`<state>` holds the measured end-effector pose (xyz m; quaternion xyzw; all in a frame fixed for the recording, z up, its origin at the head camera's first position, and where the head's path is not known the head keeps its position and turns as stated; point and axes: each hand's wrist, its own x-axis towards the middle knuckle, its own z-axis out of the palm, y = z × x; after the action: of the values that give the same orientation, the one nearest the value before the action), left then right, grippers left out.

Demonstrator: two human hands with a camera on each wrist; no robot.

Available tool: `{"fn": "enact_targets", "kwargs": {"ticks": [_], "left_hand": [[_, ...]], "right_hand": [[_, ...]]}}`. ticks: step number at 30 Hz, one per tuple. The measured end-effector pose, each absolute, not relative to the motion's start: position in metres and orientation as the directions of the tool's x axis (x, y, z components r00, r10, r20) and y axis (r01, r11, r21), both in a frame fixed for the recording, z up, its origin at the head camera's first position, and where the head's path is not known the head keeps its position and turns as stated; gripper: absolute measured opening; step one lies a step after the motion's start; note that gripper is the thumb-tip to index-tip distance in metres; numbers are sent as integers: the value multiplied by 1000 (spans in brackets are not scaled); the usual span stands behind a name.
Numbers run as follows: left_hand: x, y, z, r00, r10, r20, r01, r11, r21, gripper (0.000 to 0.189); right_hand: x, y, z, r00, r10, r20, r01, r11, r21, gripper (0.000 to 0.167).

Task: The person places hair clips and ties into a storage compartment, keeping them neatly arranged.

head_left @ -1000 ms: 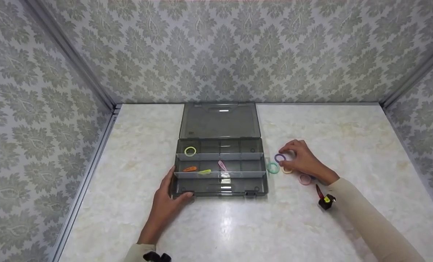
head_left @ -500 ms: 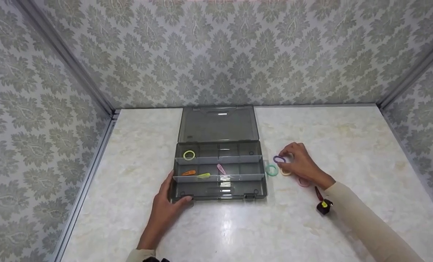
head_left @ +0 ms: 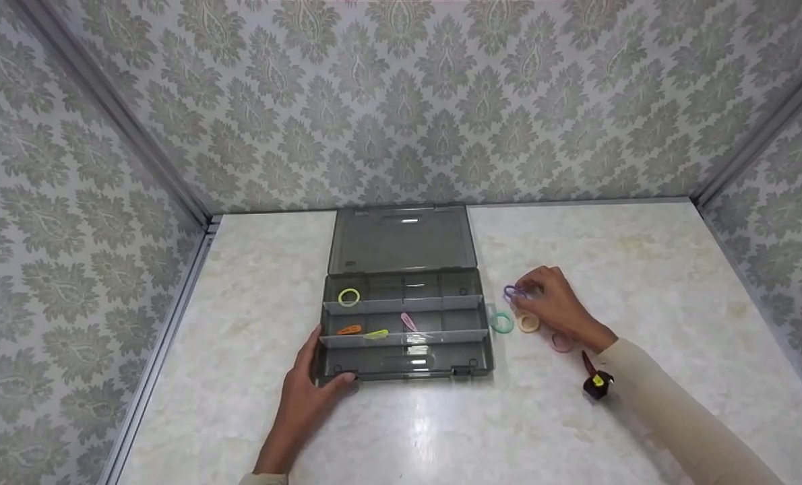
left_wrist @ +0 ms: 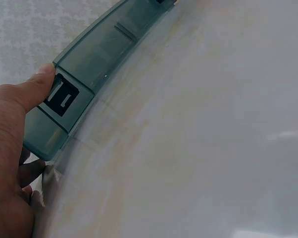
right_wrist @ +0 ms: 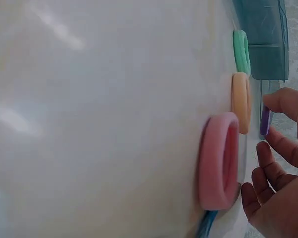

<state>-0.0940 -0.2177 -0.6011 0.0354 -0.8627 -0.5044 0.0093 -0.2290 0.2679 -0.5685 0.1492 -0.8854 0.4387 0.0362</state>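
Firstly, one purple ring [head_left: 511,292]: is pinched between thumb and forefinger of the right hand [head_left: 557,303], other fingers loosely bent, right of the box [head_left: 374,362]. Secondly, said box: near-left corner is clasped by the left hand's [head_left: 305,391] thumb and fingers, presumably against sliding.

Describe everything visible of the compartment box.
The compartment box looks like translucent plastic, grey in the head view, bluish-green in the wrist views. It sits flat on the table, its lid open at the back. Two pale dividers make three rows: a yellow-green ring lies in the back one, at left; an orange clip, a yellow clip and a pink clip lie in the middle one. Dark latches show on its front side. The left hand grips its front-left corner.
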Motion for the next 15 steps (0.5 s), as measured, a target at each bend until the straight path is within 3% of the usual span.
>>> {"fn": "enact_targets", "kwargs": {"ticks": [15], "left_hand": [[-93, -219, -602, -996, -83, -16, -54, 486, 872, 116]], "right_hand": [[-251, 237, -533, -930, -245, 273, -365, 558, -745, 18]]}}
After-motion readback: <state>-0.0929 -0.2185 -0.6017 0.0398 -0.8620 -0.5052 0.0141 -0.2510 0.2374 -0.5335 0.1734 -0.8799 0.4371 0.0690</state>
